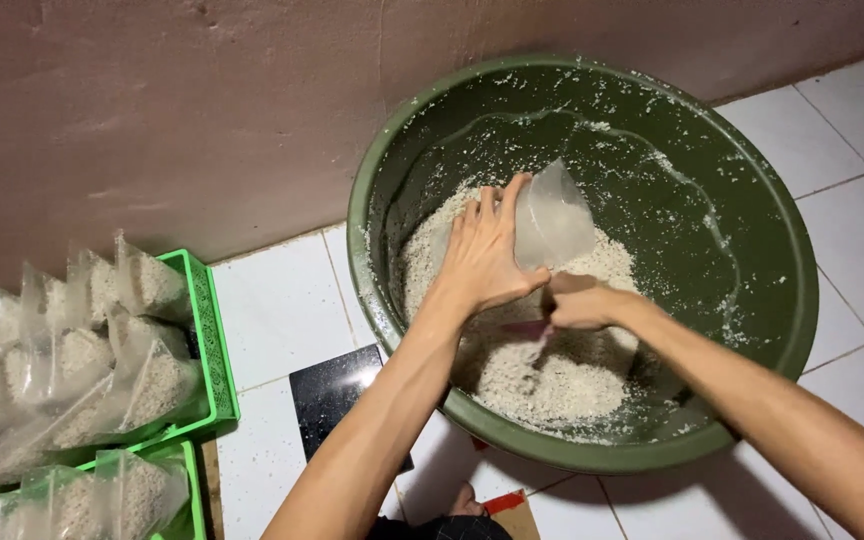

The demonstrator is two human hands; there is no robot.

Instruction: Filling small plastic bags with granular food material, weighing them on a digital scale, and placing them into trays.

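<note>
Left hand [482, 255] grips a clear plastic bag [552, 215] above the white grain [552, 375] in the green basin [782, 230]. Right hand [577, 300] is clenched on a small scoop [527, 327].

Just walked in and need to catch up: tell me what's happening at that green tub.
A person is bent over a big green basin holding pale grain. The left hand holds a clear plastic bag open over the grain, and the right hand is beside it, seemingly gripping a small pinkish scoop, mostly hidden. Filled bags stand in green baskets to the left, and a black flat scale lies on the tiled floor.
</note>
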